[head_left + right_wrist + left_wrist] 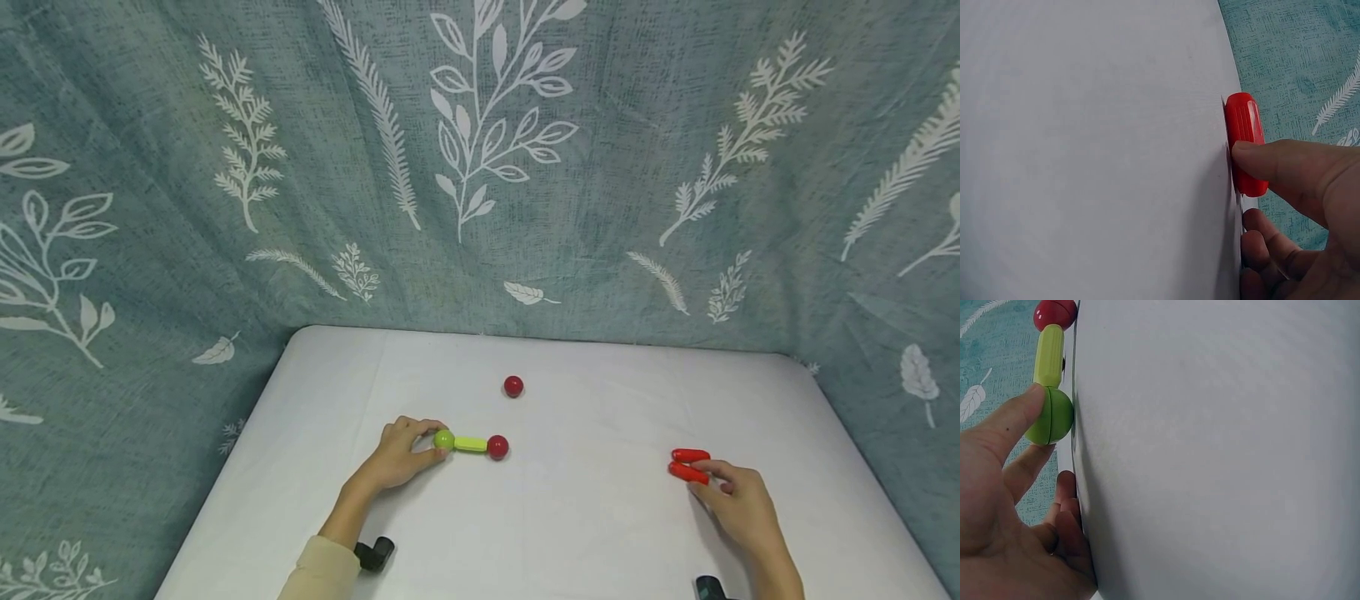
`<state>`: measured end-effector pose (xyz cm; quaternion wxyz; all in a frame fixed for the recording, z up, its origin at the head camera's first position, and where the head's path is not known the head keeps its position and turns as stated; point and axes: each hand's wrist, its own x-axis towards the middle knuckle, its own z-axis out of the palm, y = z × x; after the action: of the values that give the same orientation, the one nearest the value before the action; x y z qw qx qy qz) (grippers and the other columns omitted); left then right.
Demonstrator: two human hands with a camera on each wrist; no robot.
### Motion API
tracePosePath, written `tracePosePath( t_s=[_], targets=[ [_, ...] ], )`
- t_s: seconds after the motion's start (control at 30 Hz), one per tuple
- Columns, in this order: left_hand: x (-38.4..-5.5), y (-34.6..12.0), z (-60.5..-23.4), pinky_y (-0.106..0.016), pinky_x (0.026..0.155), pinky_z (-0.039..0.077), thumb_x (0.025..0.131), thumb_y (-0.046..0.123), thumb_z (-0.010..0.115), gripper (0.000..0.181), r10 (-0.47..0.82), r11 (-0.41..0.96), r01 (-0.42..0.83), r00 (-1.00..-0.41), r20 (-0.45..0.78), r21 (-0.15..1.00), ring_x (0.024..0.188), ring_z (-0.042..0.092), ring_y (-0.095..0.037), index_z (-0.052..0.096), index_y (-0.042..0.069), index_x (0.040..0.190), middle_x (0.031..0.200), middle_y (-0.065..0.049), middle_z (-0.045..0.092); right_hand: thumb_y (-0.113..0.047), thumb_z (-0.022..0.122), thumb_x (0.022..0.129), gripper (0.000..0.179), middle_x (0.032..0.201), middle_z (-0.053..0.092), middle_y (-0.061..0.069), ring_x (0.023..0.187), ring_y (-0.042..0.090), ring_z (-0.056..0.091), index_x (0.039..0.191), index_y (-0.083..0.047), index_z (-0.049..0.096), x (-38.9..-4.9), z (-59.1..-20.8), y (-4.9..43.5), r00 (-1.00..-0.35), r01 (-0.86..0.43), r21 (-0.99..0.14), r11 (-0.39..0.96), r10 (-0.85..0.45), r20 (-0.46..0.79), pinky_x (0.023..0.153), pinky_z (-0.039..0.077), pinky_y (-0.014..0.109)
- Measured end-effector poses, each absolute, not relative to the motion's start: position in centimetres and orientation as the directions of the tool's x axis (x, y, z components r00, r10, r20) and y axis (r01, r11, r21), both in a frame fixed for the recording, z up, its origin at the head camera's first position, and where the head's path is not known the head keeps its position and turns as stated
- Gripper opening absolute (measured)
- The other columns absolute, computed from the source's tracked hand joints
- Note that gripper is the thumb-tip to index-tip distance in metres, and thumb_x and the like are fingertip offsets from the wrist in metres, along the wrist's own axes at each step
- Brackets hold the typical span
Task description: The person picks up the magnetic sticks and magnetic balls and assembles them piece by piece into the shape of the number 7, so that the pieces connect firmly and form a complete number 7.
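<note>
At the middle-left of the table, my left hand (401,457) pinches a green ball (444,440) between thumb and fingers. A yellow-green rod (471,445) joins that ball to a red ball (498,447), forming a dumbbell-like piece; the left wrist view shows a seam round the green ball (1050,419). Over on the right, my right hand (741,504) holds the nearer of two short red rods (687,472) by thumb and fingers. The other red rod (691,455) lies just behind it. Ridges run along the held rod (1245,125) in the right wrist view.
A loose red ball (513,386) lies farther back on the white-covered table (585,533). Behind and beside the table hangs a green-blue leaf-patterned cloth (600,192). Dark devices (375,553) show at both wrists.
</note>
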<state>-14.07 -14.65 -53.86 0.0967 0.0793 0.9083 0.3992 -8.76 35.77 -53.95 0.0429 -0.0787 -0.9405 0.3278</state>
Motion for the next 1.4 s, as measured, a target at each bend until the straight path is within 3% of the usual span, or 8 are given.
tracePosePath(
  t_s=[0.27, 0.5, 0.6, 0.87, 1.07, 1.4],
  targets=[
    [-14.2, -14.8, -54.2, -0.054, 0.083, 0.043, 0.089, 0.041, 0.075, 0.034, 0.218, 0.666, 0.068, -0.97, -0.107, 0.743, 0.108, 0.042, -0.026, 0.068, 0.031, 0.121, 0.119, -0.005, 0.053, -0.007, 0.076, 0.086, 0.032, 0.123, 0.059, 0.035, 0.101, 0.048, 0.058, 0.115, 0.004, 0.07, -9.0, -54.1, 35.7, -0.979, 0.158, -0.605, 0.78, 0.202, 0.004, 0.079, 0.046, 0.061],
    [-14.1, -14.8, -54.2, -0.055, 0.083, 0.044, 0.089, 0.042, 0.075, 0.036, 0.22, 0.667, 0.068, -0.969, -0.109, 0.742, 0.107, 0.042, -0.026, 0.068, 0.031, 0.122, 0.118, -0.005, 0.053, -0.012, 0.076, 0.089, 0.033, 0.118, 0.062, 0.028, 0.089, 0.031, 0.049, 0.118, 0.001, 0.07, -8.5, -53.0, 35.0, -0.984, 0.167, -0.612, 0.773, 0.173, -0.049, 0.066, 0.038, 0.038],
    [-14.1, -14.7, -54.1, -0.055, 0.082, 0.044, 0.089, 0.041, 0.075, 0.036, 0.221, 0.665, 0.07, -0.97, -0.106, 0.744, 0.107, 0.042, -0.026, 0.068, 0.03, 0.122, 0.118, -0.006, 0.053, -0.013, 0.076, 0.089, 0.032, 0.115, 0.063, 0.024, 0.086, 0.028, 0.045, 0.118, -0.002, 0.071, -8.3, -52.3, 34.5, -0.987, 0.146, -0.637, 0.757, 0.151, -0.047, 0.061, 0.037, 0.033],
    [-14.1, -14.7, -54.1, -0.056, 0.084, 0.043, 0.089, 0.041, 0.075, 0.035, 0.219, 0.666, 0.071, -0.97, -0.103, 0.742, 0.109, 0.042, -0.027, 0.068, 0.031, 0.122, 0.119, -0.006, 0.053, -0.009, 0.076, 0.089, 0.028, 0.12, 0.062, 0.019, 0.109, 0.03, 0.05, 0.117, -0.007, 0.073, -7.9, -51.3, 32.9, -0.995, 0.009, -0.684, 0.73, 0.077, 0.069, 0.081, 0.041, 0.047],
    [-14.1, -14.7, -54.1, -0.057, 0.084, 0.043, 0.089, 0.041, 0.075, 0.034, 0.217, 0.666, 0.068, -0.97, -0.106, 0.743, 0.11, 0.042, -0.028, 0.069, 0.031, 0.121, 0.119, -0.005, 0.053, -0.008, 0.076, 0.088, 0.025, 0.117, 0.062, 0.011, 0.103, 0.024, 0.05, 0.113, -0.013, 0.074, -7.6, -50.6, 31.5, -0.991, -0.071, -0.687, 0.723, 0.024, 0.128, 0.081, 0.043, 0.044],
    [-14.1, -14.7, -53.9, -0.057, 0.084, 0.043, 0.089, 0.039, 0.075, 0.033, 0.219, 0.665, 0.07, -0.97, -0.104, 0.743, 0.111, 0.042, -0.028, 0.069, 0.031, 0.12, 0.12, -0.006, 0.054, -0.015, 0.077, 0.089, 0.022, 0.111, 0.062, 0.004, 0.1, 0.026, 0.052, 0.11, -0.021, 0.074, -7.5, -50.4, 28.6, -0.993, -0.103, -0.712, 0.695, -0.036, 0.108, 0.082, 0.041, 0.047]
  ],
)
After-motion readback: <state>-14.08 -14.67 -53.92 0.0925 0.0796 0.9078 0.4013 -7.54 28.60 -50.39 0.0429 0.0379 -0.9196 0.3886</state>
